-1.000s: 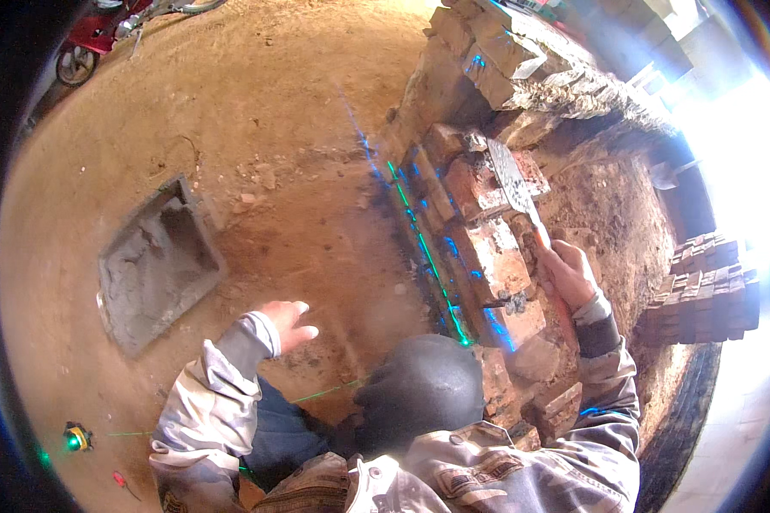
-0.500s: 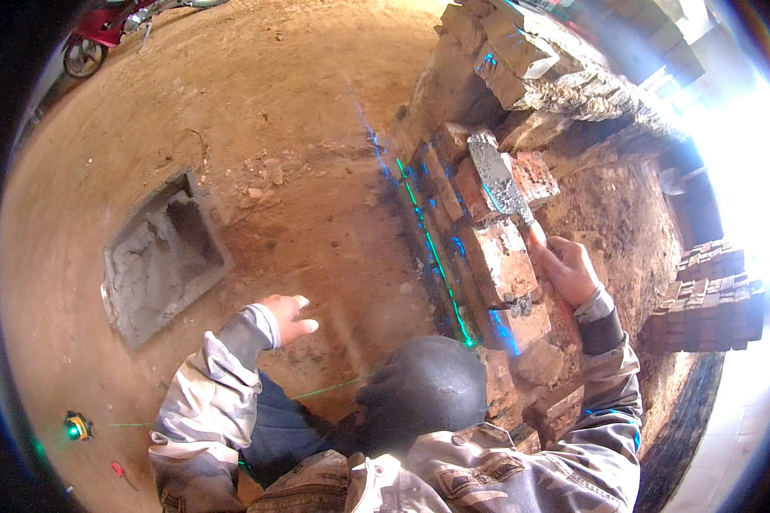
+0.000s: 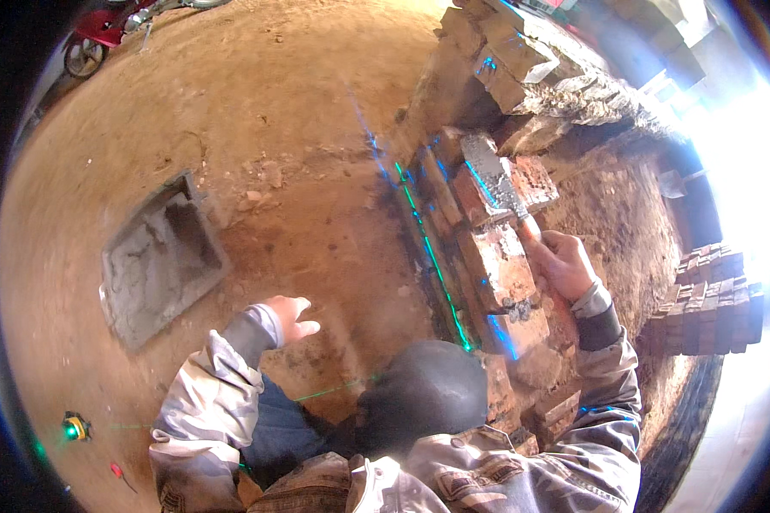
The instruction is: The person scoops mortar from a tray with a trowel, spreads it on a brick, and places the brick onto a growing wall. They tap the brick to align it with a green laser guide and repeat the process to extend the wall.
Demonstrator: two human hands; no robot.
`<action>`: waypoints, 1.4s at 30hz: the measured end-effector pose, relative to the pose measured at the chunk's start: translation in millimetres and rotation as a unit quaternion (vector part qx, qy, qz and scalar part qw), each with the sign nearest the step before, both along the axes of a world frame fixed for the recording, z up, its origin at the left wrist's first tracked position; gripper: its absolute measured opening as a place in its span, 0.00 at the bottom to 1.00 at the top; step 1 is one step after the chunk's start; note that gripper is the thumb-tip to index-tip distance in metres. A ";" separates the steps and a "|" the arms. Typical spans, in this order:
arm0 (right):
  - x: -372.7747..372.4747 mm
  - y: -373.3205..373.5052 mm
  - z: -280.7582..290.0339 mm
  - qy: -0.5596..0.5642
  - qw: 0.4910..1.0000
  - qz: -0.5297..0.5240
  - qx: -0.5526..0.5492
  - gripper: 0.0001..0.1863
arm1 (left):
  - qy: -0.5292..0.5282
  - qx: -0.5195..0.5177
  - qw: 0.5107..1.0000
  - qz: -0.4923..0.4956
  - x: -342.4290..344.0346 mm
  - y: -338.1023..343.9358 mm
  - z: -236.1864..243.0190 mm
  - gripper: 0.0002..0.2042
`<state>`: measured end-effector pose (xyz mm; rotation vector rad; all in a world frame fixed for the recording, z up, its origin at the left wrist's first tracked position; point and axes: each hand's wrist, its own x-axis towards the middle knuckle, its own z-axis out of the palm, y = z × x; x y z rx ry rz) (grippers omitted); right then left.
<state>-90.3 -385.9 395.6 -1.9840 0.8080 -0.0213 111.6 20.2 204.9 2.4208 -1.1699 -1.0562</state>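
My right hand (image 3: pixel 560 265) grips the handle of a trowel (image 3: pixel 493 175) whose mortar-smeared blade is over a red brick (image 3: pixel 472 192) at the far end of a low brick course. Nearer me, another brick (image 3: pixel 496 261) has mortar on it. My left hand (image 3: pixel 289 318) hangs open with nothing in it above the dirt, right of a trough of grey mortar (image 3: pixel 158 265). A green laser line (image 3: pixel 436 274) runs along the left side of the bricks, with blue light streaks on them.
A taller brick wall (image 3: pixel 509 60) rises beyond the course. Brick stacks (image 3: pixel 706 312) stand right. A laser level (image 3: pixel 75 427) and a small red object (image 3: pixel 118 470) lie lower left. A red motorbike (image 3: pixel 103 34) stands upper left. My dark-clad knee (image 3: pixel 423 389) is below the bricks.
My right hand and the trowel blade have moved left and slightly toward the near bricks since a second ago, the blade now further over the brick. My left hand has barely moved.
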 end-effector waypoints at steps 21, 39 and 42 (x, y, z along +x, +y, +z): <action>-60.1 30.2 -2.0 0.042 0.998 -0.018 -0.042 0.15 | -0.171 -0.085 0.981 -0.043 -61.3 2.9 83.4 0.28; 387.3 333.3 -173.9 -0.076 0.758 0.540 -0.358 0.19 | -0.237 -0.213 0.929 0.189 -147.6 111.1 153.0 0.21; 453.2 412.6 -191.7 -0.070 0.728 0.557 -0.395 0.21 | -0.265 -0.270 0.888 0.261 -150.3 132.5 156.6 0.20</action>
